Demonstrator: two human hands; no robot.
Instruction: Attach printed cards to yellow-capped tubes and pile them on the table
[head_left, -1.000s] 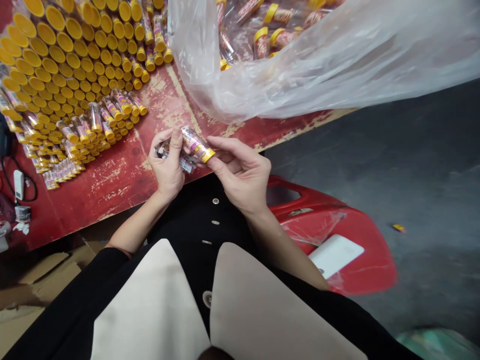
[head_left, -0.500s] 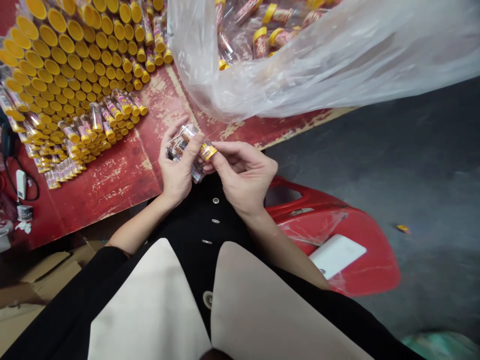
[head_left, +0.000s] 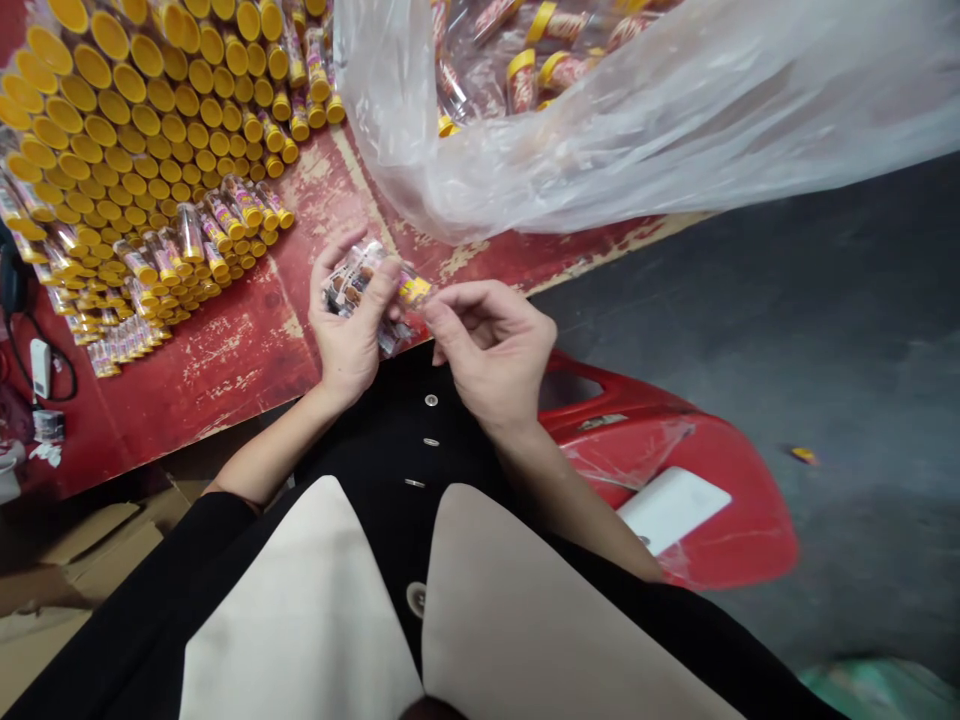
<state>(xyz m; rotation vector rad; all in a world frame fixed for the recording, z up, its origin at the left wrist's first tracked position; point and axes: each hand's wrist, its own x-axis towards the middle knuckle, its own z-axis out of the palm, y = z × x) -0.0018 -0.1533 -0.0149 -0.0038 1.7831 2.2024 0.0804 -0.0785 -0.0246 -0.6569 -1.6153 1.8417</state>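
Observation:
My left hand (head_left: 349, 325) is closed round a bundle of small printed clear plastic packets (head_left: 349, 285). Its thumb presses a clear plastic piece with a yellow printed band (head_left: 414, 290) on top of them; whether this is a tube or a wrapper I cannot tell. At the clear end of that piece, the thumb and forefinger of my right hand (head_left: 499, 345) are pinched together. The other right fingers curl beneath, partly hidden. Both hands are above the front edge of the worn red table (head_left: 247, 345), close to my body.
Many clear tubes with yellow caps (head_left: 135, 125) are stacked at the table's left. A large translucent bag (head_left: 525, 185) of capped tubes (head_left: 521, 85) lies at the back. To the right stands a red plastic chair (head_left: 735, 500) with a white flat object (head_left: 679, 508) on it.
The yellow band has come out from under my right thumb, and my right fingertips now pinch the piece's clear end. My left hand has shifted slightly left with the packets.

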